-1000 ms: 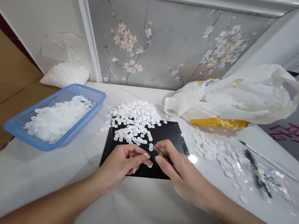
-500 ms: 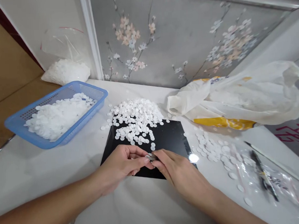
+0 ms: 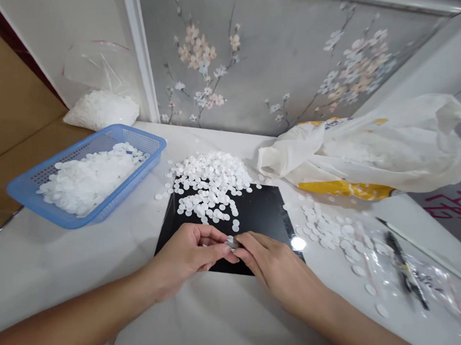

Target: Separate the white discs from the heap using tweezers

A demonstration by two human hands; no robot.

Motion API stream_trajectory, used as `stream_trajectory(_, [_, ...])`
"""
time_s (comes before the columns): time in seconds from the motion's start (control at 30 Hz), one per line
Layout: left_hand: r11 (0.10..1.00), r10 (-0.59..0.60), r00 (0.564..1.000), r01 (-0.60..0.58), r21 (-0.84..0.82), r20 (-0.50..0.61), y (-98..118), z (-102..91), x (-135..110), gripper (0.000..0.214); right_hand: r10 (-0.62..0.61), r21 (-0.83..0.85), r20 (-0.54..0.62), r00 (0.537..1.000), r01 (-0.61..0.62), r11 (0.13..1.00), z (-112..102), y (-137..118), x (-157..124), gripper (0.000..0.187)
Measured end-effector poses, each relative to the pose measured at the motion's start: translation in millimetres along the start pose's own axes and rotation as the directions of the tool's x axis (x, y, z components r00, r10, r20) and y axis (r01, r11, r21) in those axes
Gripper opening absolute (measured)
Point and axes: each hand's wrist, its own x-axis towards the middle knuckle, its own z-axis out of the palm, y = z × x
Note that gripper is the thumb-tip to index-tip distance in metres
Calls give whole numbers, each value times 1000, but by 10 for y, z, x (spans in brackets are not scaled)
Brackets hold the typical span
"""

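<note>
My left hand [image 3: 190, 250] pinches a small white disc [image 3: 230, 240] between thumb and fingertips. My right hand [image 3: 273, 261] meets it from the other side, thumb and forefinger closed on a small grey piece that its fingers mostly cover; what that piece is I cannot make out. Both hands are over the front of a glossy black board [image 3: 262, 209]. Just beyond the fingers, a heap of white round discs [image 3: 216, 168] spreads over the board's back part and onto the white table [image 3: 185, 321].
Left stands a blue plastic basket [image 3: 83, 130] holding many white discs, with a clear bag [image 3: 101, 110] of white pieces behind it. To the right are a white plastic bag [image 3: 354, 154], loose discs [image 3: 323, 226], a black pen-like tool [image 3: 406, 271] and a thin pale stick [image 3: 426, 254].
Hardly anything differs. The fingertips and the disc between them have shifted slightly; the hands and the things around them stay in place.
</note>
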Motion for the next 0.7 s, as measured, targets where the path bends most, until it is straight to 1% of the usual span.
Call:
stream_trajectory(0.33, [999, 11, 1000, -11, 43, 1, 14, 4, -6, 24, -26, -25, -18, 999, 26, 999, 15, 22, -1, 43])
stream_trajectory(0.4, [999, 10, 1000, -10, 52, -1, 13, 0, -6, 24, -13, -26, -22, 1000, 13, 1000, 21, 21, -5, 43])
stream_trajectory(0.47, [999, 13, 1000, -13, 51, 0, 13, -4, -5, 23, 51, 2, -12, 999, -51, 999, 17, 11, -8, 41])
stream_trajectory(0.53, [999, 13, 1000, -13, 45, -1, 16, -4, -4, 22, 145, 60, 4, 989, -145, 988, -5, 3, -6, 36])
stream_trajectory(0.63, [1000, 4, 1000, -4, 19, -5, 39, -3, -4, 22, 255, 143, 16, 967, -255, 956, -67, 41, 13, 31])
stream_trajectory(0.7, [1000, 0, 1000, -1, -10, -19, 65, -9, -5, 21, 326, 158, 16, 945, -324, 933, -114, 125, 28, 32])
